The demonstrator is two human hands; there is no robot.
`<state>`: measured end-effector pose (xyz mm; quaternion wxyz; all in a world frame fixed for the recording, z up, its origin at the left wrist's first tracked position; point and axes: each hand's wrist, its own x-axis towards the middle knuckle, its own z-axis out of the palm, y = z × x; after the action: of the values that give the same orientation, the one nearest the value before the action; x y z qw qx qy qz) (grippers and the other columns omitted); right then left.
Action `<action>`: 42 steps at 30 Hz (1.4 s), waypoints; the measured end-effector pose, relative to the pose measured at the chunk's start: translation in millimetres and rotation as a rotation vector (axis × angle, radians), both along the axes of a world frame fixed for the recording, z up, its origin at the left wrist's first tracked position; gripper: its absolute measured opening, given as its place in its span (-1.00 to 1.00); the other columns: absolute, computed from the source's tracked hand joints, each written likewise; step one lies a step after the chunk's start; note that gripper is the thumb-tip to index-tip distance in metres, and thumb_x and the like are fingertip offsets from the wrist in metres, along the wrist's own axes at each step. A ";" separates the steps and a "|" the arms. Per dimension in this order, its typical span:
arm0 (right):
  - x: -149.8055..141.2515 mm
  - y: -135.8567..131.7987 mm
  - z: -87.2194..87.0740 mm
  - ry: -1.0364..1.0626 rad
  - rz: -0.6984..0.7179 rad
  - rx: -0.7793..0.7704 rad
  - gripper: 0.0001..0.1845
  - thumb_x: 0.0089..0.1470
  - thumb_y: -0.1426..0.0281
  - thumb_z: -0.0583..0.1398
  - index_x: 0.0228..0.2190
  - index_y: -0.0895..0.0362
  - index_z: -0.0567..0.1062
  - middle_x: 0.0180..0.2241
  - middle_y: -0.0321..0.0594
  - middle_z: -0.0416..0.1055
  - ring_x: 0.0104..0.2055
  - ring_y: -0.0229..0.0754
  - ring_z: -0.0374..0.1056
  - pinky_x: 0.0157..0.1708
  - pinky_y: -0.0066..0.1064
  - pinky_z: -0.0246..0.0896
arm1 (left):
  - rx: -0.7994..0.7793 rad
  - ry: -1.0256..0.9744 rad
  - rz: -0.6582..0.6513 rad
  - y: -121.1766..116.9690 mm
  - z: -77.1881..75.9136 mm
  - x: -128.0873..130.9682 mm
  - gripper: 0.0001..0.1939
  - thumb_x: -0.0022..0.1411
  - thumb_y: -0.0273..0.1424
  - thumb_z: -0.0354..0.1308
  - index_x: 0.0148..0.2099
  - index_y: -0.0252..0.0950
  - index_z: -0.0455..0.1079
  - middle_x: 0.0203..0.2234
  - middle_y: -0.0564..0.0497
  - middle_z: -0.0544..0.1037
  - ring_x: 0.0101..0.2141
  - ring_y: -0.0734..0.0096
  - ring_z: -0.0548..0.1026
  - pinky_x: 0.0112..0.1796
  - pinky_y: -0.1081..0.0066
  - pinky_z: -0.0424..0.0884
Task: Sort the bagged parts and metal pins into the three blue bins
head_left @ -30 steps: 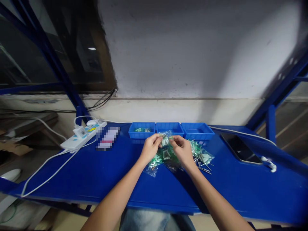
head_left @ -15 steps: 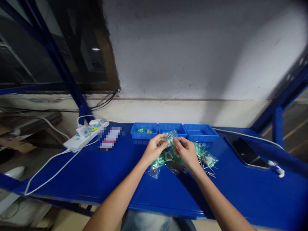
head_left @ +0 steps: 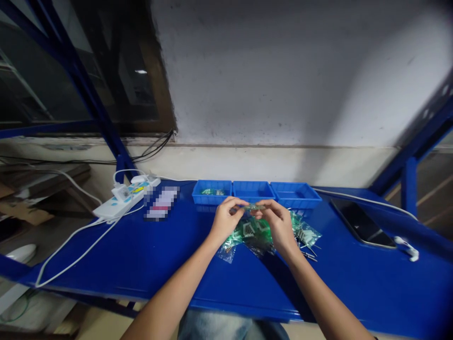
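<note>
Both my hands meet over a pile of small clear bags filled with green and silver parts on the blue table. My left hand and my right hand pinch the two ends of one small clear bag and hold it flat and level just above the pile. Loose metal pins lie at the pile's right edge.
Three blue trays stand in a row behind the hands: left tray with a few green parts, middle tray, right tray. A white power strip with cables lies far left, a blurred card, a phone and white earbuds at right.
The small bag was held upright between my fingers; now it is turned flat and horizontal, stretched between both hands. The hands stayed over the pile.
</note>
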<state>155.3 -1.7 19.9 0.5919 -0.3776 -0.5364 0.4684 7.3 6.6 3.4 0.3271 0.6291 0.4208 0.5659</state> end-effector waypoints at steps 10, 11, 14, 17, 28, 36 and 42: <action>-3.1 1.3 -10.3 -0.246 -0.270 0.213 -0.59 -0.01 0.33 0.18 -0.08 0.10 0.33 -0.43 -0.25 0.47 -0.42 -0.19 0.39 -0.40 -0.36 0.27 | -0.367 -0.365 -0.155 -2.3 10.8 -5.3 -0.75 0.09 -0.27 0.17 -0.28 -0.36 0.49 -0.47 -0.01 0.45 -0.51 0.57 0.37 -0.54 0.58 0.21; -2.7 1.7 -11.3 -0.291 -0.290 0.246 -0.65 0.00 0.34 0.17 -0.11 0.10 0.37 -0.39 -0.21 0.49 -0.36 -0.16 0.42 -0.34 -0.32 0.30 | -0.425 -0.382 -0.191 -2.5 11.7 -5.6 -0.65 0.10 -0.16 0.14 -0.30 -0.39 0.48 -0.50 -0.01 0.44 -0.54 0.59 0.36 -0.57 0.58 0.19; -0.9 1.9 -12.3 -0.423 -0.282 0.394 -0.87 0.01 0.41 0.13 -0.36 0.09 0.47 -0.29 -0.16 0.52 -0.18 -0.08 0.43 -0.15 -0.20 0.29 | -0.540 -0.428 -0.228 -4.1 13.0 -4.2 -0.46 0.09 0.03 0.06 -0.34 -0.42 0.44 -0.54 -0.03 0.45 -0.60 0.59 0.37 -0.61 0.57 0.18; -0.4 0.9 -11.6 -0.523 -0.214 0.575 -0.82 -0.01 0.52 0.08 -0.41 0.08 0.47 -0.18 -0.18 0.49 0.05 -0.05 0.29 0.01 -0.10 0.19 | -0.502 -0.439 -0.227 -5.7 13.4 -2.3 -0.60 -0.02 -0.13 0.25 -0.29 -0.38 0.42 -0.54 0.02 0.47 -0.59 0.59 0.39 -0.59 0.59 0.21; 0.5 6.1 -13.6 -0.563 -0.378 0.433 -0.76 0.05 0.35 0.11 -0.19 0.08 0.41 -0.15 -0.08 0.22 -0.06 -0.04 0.24 -0.14 -0.15 0.29 | -0.146 -0.314 0.411 27.9 15.4 -35.7 -0.64 0.03 -0.17 0.22 -0.26 -0.35 0.29 -0.41 -0.01 0.46 -0.50 0.46 0.49 -0.40 0.40 0.43; 5.4 8.6 -9.2 -0.458 -0.411 0.354 -0.93 0.00 0.38 0.11 -0.48 0.10 0.32 -0.26 -0.16 0.18 -0.19 -0.14 0.23 -0.24 -0.27 0.30 | -0.063 0.585 0.395 6.5 0.3 -27.2 -0.80 0.22 -0.27 0.01 -0.33 -0.23 0.41 -0.40 -0.03 0.51 -0.32 0.28 0.49 -0.30 0.38 0.31; 3.7 5.8 -9.5 -0.493 -0.376 0.341 -0.90 -0.03 0.36 0.16 -0.53 0.11 0.40 -0.20 -0.13 0.19 -0.08 -0.06 0.20 -0.17 -0.23 0.24 | -0.383 0.821 0.472 9.1 -8.9 -37.9 -0.60 0.03 -0.08 0.16 -0.16 -0.22 0.42 -0.10 -0.18 0.42 -0.26 0.09 0.48 -0.34 0.34 0.24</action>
<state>159.0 4.1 10.4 0.5750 -0.4671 -0.6548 0.1496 -30.6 15.7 -5.5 0.1073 0.6160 0.7414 0.2435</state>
